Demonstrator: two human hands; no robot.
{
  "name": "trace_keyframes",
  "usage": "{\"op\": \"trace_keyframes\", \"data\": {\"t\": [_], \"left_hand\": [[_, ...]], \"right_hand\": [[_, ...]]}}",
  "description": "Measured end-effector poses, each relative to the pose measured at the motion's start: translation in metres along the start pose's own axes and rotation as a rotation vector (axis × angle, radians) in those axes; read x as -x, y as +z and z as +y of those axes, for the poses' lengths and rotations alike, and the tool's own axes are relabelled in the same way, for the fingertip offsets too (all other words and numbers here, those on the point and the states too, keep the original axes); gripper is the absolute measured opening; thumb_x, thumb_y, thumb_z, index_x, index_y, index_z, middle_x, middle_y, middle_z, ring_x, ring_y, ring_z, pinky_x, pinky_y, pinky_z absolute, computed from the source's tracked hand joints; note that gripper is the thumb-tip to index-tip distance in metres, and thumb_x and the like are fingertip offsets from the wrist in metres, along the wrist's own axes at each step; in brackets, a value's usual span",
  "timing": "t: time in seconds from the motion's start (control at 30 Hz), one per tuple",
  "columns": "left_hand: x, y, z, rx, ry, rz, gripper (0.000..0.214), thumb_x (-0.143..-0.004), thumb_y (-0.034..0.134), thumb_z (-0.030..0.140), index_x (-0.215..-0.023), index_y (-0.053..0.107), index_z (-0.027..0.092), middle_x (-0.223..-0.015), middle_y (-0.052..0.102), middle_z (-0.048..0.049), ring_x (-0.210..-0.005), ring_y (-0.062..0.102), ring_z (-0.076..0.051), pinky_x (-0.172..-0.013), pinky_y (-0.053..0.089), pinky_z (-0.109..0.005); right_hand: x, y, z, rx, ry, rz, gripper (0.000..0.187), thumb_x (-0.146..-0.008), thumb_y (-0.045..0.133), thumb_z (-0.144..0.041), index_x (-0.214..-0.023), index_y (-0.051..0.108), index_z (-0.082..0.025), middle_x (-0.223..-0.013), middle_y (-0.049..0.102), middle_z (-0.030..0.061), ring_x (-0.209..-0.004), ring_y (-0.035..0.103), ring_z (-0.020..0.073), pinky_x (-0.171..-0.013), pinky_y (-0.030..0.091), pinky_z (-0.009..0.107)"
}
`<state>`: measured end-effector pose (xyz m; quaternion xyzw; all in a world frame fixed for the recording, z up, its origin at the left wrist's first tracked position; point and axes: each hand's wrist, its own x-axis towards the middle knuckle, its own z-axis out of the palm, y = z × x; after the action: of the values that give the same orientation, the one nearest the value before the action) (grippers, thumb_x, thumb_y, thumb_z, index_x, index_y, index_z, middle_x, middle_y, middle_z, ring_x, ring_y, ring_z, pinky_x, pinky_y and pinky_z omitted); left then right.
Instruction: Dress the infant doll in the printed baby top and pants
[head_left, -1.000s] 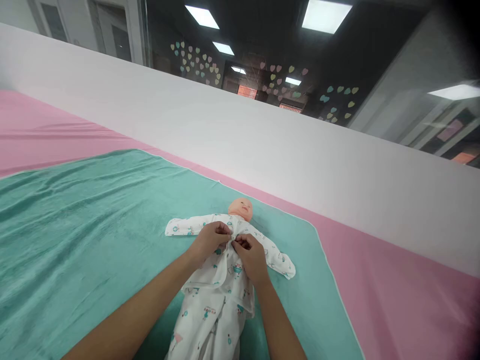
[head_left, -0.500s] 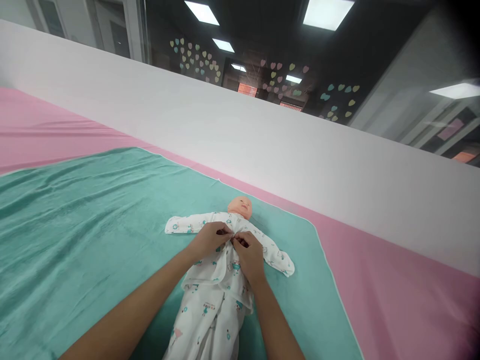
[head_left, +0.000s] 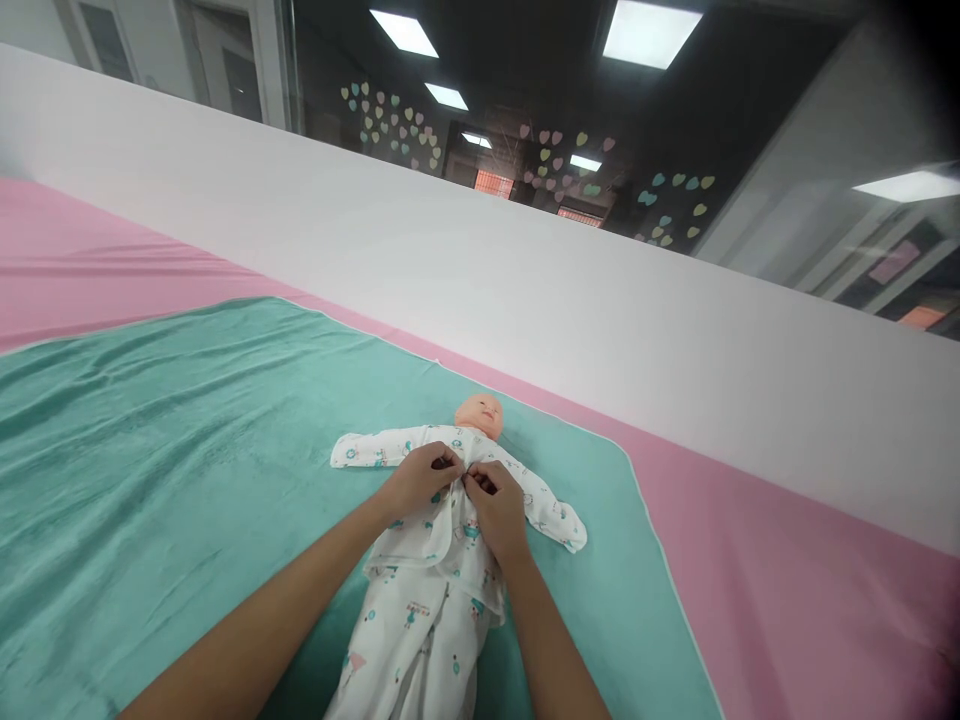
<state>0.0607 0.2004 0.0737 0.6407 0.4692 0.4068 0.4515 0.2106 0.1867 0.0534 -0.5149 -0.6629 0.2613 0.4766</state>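
A baby doll (head_left: 480, 412) lies on its back, dressed in a white printed shirt (head_left: 420, 540) and matching trousers (head_left: 409, 630). Its sleeves spread out to both sides. My left hand (head_left: 421, 478) pinches the shirt's front edge at the chest. Close beside it, my right hand (head_left: 496, 505) pinches the same front opening, the fingertips of both hands nearly meeting. Whatever fastener sits between the fingers is too small to make out. Below my hands the shirt front hangs loosely overlapped.
A green blanket (head_left: 225, 480) with a few wrinkles lies under the doll, on a pink sheet (head_left: 787, 560). Behind rises a low white wall (head_left: 450, 270), topped by a dark window (head_left: 510, 100) with heart stickers and reflected ceiling lights.
Almost nothing differs. Both hands stay pinched at the shirt's chest, with only a very slight shift of the fingers and of the camera view.
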Motion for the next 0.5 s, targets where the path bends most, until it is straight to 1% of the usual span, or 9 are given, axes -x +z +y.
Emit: {"op": "trace_keyframes", "data": {"t": [0.13, 0.2, 0.37, 0.5], "left_hand": [[-0.001, 0.0007, -0.0014, -0.017, 0.017, 0.036, 0.018, -0.072, 0.054, 0.033, -0.079, 0.059, 0.017, -0.064, 0.055, 0.0013, -0.057, 0.049, -0.012, -0.052, 0.036, -0.022], [-0.0021, 0.0003, -0.0039, -0.016, 0.041, 0.031, 0.017, -0.073, 0.054, 0.032, -0.081, 0.059, 0.018, -0.065, 0.055, 0.001, -0.058, 0.049, -0.012, -0.054, 0.037, -0.022], [-0.0037, -0.0028, -0.0071, -0.036, 0.06, 0.002, 0.013, -0.072, 0.054, 0.03, -0.076, 0.059, 0.018, -0.065, 0.056, 0.0005, -0.059, 0.048, -0.012, -0.054, 0.035, -0.022], [-0.0033, -0.0034, -0.0075, -0.029, 0.064, 0.035, 0.013, -0.072, 0.056, 0.031, -0.074, 0.059, 0.018, -0.064, 0.055, 0.0011, -0.059, 0.048, -0.011, -0.054, 0.035, -0.022]], "right_hand": [[0.0001, 0.0012, 0.0016, 0.01, -0.017, 0.01, 0.013, -0.075, 0.051, -0.029, -0.073, 0.061, -0.02, -0.073, 0.055, -0.0001, -0.066, 0.048, 0.0133, -0.062, 0.038, 0.025], [-0.0001, 0.0018, 0.0023, 0.012, -0.013, 0.008, 0.014, -0.075, 0.051, -0.029, -0.072, 0.062, -0.02, -0.073, 0.055, 0.0001, -0.066, 0.048, 0.0132, -0.062, 0.038, 0.025], [-0.0001, 0.0017, 0.001, 0.015, 0.004, 0.018, 0.015, -0.074, 0.052, -0.03, -0.071, 0.062, -0.02, -0.073, 0.055, 0.0008, -0.065, 0.048, 0.0133, -0.063, 0.039, 0.025], [0.0004, 0.0007, -0.0017, 0.012, 0.005, 0.008, 0.014, -0.073, 0.052, -0.03, -0.071, 0.062, -0.02, -0.073, 0.055, 0.0005, -0.065, 0.048, 0.0132, -0.063, 0.039, 0.025]]}}
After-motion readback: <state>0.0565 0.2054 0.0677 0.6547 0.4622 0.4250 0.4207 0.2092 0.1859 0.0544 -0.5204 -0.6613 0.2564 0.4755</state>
